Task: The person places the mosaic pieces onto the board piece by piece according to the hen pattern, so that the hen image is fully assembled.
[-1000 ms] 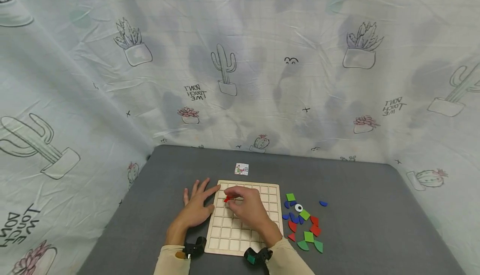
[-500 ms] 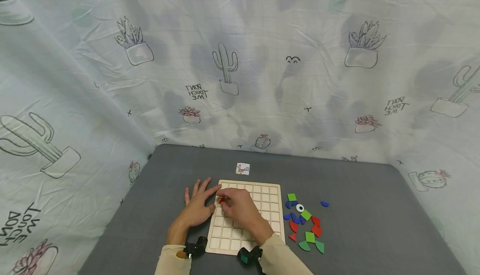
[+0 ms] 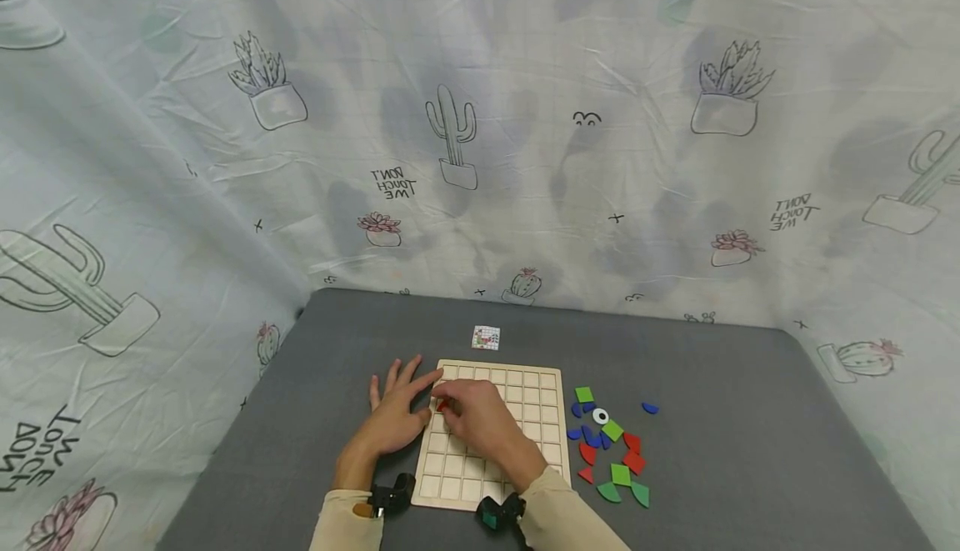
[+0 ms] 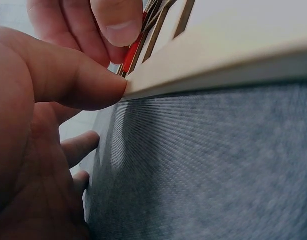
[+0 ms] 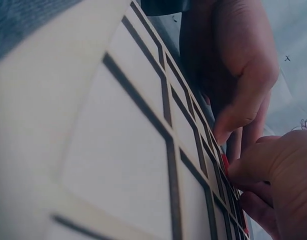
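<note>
The wooden grid board (image 3: 452,487) lies on the grey table. My left hand (image 3: 393,418) has its fingers spread at the board's left side; in the left wrist view its thumb touches the board's edge. My right hand (image 3: 483,419) reaches over the upper left cells and pinches a small red piece (image 3: 442,406) at the left column. In the right wrist view that red piece (image 5: 225,164) is by the fingertip at the grid, and a further bit of red (image 5: 245,224) shows beyond. The red piece's full shape is hidden by the fingers.
Right of the board lie loose flat pieces: green squares (image 3: 620,474), red pieces (image 3: 633,461), blue pieces (image 3: 590,437), dark green quarter-circles (image 3: 609,493) and a white eye disc (image 3: 601,417). A small picture card (image 3: 486,338) lies behind the board. A printed curtain hangs behind.
My right hand has moved left across the board with the red piece to the left column, then stayed nearly still there. My left hand has kept its place.
</note>
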`<move>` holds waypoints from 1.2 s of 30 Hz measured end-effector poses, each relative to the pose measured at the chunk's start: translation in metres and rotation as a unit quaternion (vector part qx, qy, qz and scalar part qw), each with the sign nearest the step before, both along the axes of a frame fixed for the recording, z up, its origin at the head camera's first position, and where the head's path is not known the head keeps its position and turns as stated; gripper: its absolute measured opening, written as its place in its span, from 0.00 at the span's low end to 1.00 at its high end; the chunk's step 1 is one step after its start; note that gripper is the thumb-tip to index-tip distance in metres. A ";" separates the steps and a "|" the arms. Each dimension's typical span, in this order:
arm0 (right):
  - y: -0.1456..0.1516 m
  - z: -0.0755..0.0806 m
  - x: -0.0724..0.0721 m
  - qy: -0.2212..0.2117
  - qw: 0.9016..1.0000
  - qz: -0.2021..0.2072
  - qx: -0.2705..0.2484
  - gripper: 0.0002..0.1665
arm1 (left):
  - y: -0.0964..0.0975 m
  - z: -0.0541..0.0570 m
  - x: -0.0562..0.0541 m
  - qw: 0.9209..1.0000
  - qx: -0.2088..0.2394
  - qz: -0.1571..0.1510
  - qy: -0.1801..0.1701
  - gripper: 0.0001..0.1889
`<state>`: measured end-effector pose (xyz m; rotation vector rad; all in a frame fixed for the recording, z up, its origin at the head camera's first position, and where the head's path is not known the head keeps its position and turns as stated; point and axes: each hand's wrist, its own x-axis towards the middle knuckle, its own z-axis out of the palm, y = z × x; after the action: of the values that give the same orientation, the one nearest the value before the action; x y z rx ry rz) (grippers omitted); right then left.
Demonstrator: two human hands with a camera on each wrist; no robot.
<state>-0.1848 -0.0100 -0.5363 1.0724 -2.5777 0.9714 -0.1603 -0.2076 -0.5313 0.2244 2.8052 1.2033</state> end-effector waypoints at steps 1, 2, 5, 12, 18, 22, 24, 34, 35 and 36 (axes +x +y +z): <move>0.000 0.000 0.000 -0.004 1.000 -0.001 0.004 0.17 | 0.000 0.000 0.000 1.000 0.000 -0.001 0.000 0.34; 0.000 0.000 0.000 -0.008 1.000 -0.002 0.007 0.17 | 0.000 0.000 0.000 1.000 0.001 -0.001 0.000 0.34; 0.001 0.001 0.001 -0.008 1.000 -0.005 0.014 0.17 | 0.000 0.000 0.000 1.000 0.001 -0.001 -0.002 0.34; 0.015 0.009 0.006 -0.034 0.999 0.001 -0.021 0.20 | 0.002 0.000 -0.002 1.000 -0.004 0.000 0.000 0.34; 0.047 0.018 0.020 -0.122 0.986 0.018 -0.114 0.19 | 0.004 0.000 -0.002 1.000 -0.006 0.001 0.000 0.34; 0.076 0.021 0.032 -0.160 0.977 0.007 -0.144 0.20 | 0.005 0.002 -0.001 1.000 -0.003 0.005 0.001 0.34; 0.093 0.020 0.039 -0.164 0.975 0.000 -0.152 0.19 | 0.005 0.002 -0.001 1.000 -0.004 0.005 0.001 0.34; 0.180 0.008 0.075 -0.171 0.960 -0.086 -0.203 0.19 | 0.003 0.001 0.000 1.000 -0.002 0.005 -0.001 0.35; 0.188 0.007 0.079 -0.177 0.957 -0.102 -0.204 0.19 | 0.002 0.000 0.000 1.000 -0.003 0.005 -0.001 0.35; 0.195 0.007 0.083 -0.187 0.953 -0.117 -0.207 0.19 | 0.002 0.000 0.000 1.000 -0.004 0.005 -0.002 0.35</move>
<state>-0.1015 0.1850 -0.5291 0.4962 -2.5137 1.6807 -0.1599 -0.2052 -0.5310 0.2084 2.8100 1.1941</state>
